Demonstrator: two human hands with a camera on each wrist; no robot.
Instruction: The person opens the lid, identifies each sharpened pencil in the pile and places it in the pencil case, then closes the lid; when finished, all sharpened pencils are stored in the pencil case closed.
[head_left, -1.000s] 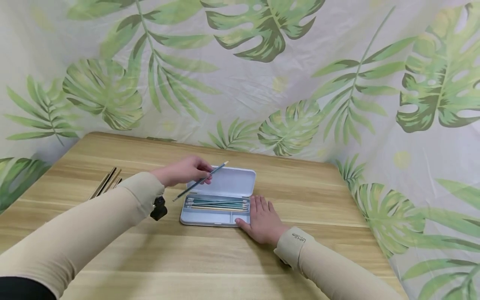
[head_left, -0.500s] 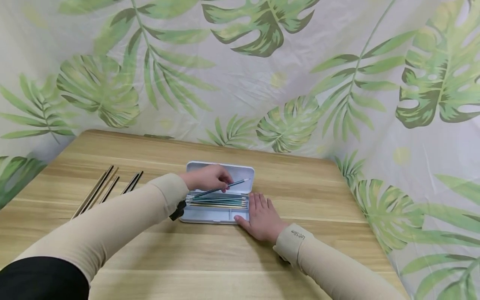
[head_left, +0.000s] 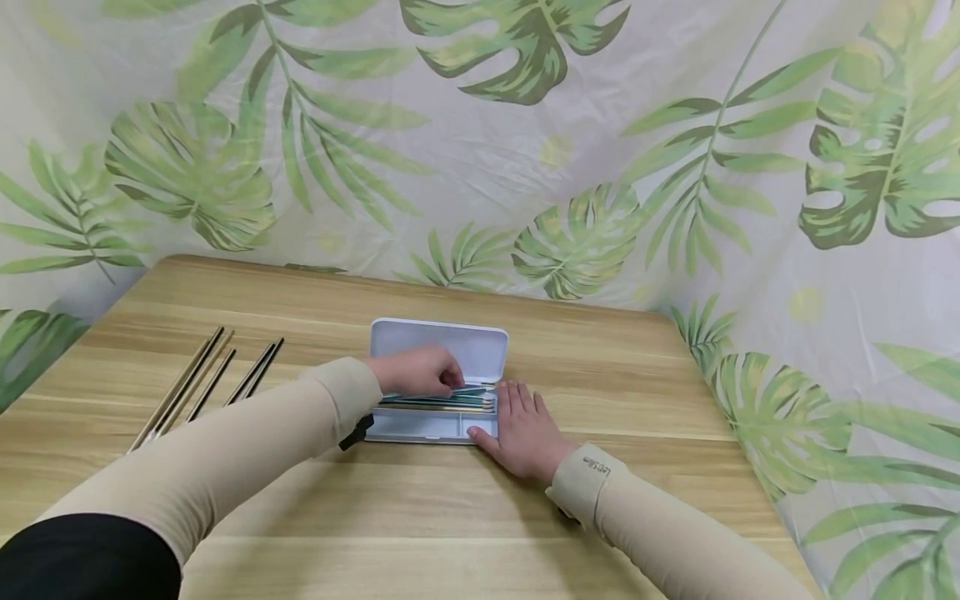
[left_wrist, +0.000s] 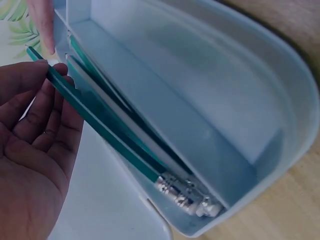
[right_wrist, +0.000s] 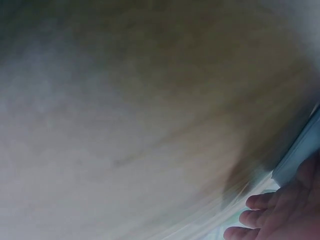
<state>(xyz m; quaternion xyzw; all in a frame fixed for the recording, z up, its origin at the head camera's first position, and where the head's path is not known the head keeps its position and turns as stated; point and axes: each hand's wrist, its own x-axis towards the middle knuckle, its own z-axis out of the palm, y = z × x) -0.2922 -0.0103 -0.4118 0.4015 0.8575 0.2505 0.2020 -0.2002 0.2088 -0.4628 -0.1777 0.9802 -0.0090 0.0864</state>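
Observation:
My left hand point(head_left: 418, 372) is over the back compartment of a light-blue pencil case point(head_left: 420, 427), whose lid point(head_left: 480, 350) stands raised. Between thumb and fingertips it pinches a green pencil point(left_wrist: 102, 127). In the left wrist view the pencil's eraser end is down in the case beside other eraser ends, while its tip is raised near the fingers. Several pencils point(head_left: 442, 404) lie lengthwise in that compartment, partly hidden by the hand. My right hand point(head_left: 528, 433) lies with straight fingers along the case's right end, its thumb at the front right corner.
Several dark and wood-coloured pencils point(head_left: 213, 382) lie on the wooden table point(head_left: 420, 517) to the left, partly behind the left sleeve. A leaf-patterned cloth point(head_left: 480, 167) hangs behind and to the right of the table.
My left hand has moved right and down from beside the case, bringing the pencil into the back compartment. The right hand has stayed in place at the case's end.

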